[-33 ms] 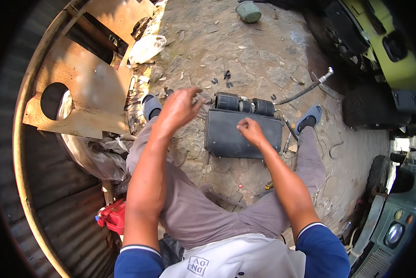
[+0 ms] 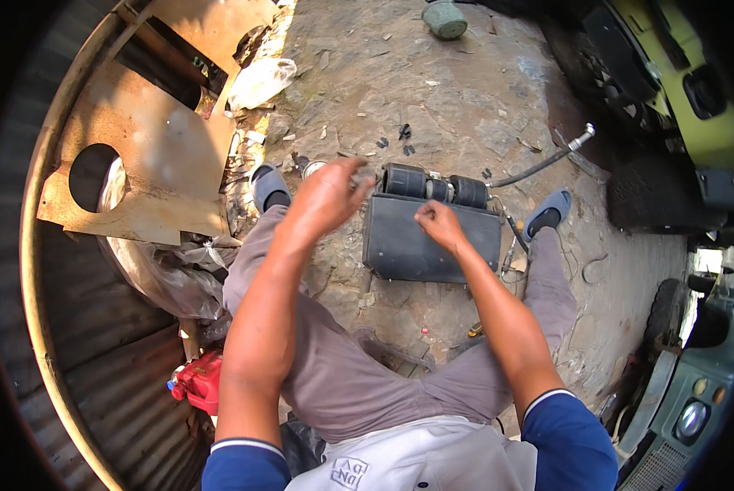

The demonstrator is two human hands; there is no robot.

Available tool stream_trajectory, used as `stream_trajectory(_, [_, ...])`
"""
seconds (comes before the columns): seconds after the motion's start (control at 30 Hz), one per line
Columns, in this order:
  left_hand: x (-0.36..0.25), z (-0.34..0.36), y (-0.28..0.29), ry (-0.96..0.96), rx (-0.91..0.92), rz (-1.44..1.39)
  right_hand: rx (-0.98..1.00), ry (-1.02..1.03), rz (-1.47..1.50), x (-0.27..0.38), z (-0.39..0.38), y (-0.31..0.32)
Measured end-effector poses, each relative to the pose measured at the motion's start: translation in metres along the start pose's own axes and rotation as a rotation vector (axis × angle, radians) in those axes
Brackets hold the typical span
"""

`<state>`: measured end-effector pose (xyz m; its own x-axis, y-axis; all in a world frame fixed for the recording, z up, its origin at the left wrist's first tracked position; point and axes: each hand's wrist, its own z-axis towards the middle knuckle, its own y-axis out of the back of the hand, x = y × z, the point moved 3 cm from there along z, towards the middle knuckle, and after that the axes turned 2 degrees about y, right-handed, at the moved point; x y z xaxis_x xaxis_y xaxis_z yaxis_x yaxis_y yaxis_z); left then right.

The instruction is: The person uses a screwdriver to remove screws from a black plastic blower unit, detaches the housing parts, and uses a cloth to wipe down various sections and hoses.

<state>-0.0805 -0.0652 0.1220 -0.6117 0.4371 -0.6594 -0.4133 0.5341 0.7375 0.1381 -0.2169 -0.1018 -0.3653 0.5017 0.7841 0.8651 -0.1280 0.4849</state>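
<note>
A flat black box-like panel [image 2: 432, 241] lies on the ground between my feet. Two black drum-shaped housings [image 2: 468, 191] run along its far edge, with a smaller ringed part [image 2: 439, 190] between them. My left hand [image 2: 326, 200] is raised left of the housings, fingers bent and fingertips blurred; what they may hold cannot be made out. Beside it shows a round metallic rim [image 2: 311, 168], partly covered by the hand. Over the panel, my right hand [image 2: 439, 225] has its fingers pinched together; anything between them is hidden.
A black hose [image 2: 539, 168] with a metal end reaches right from the housings. Small black pieces [image 2: 405, 131] lie beyond them. A rusty sheet [image 2: 154, 155] leans at left, near a red container [image 2: 199, 383]. Vehicles [image 2: 694, 409] line the right. A green round object [image 2: 445, 20] sits far off.
My left hand has shifted slightly right and down, and a round metallic rim shows beside it. My right hand stays over the panel. The whole view has shifted slightly.
</note>
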Motion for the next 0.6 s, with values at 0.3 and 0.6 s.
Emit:
stream_trajectory(0.3, [-0.009, -0.037, -0.089, -0.162, 0.55, 0.291, 0.103, 0.096, -0.511, 0.074, 0.195, -0.112])
stream_trajectory(0.6, [0.009, -0.031, -0.065, -0.078, 0.423, 0.329, 0.183, -0.04, -0.759, 0.037, 0.242, -0.171])
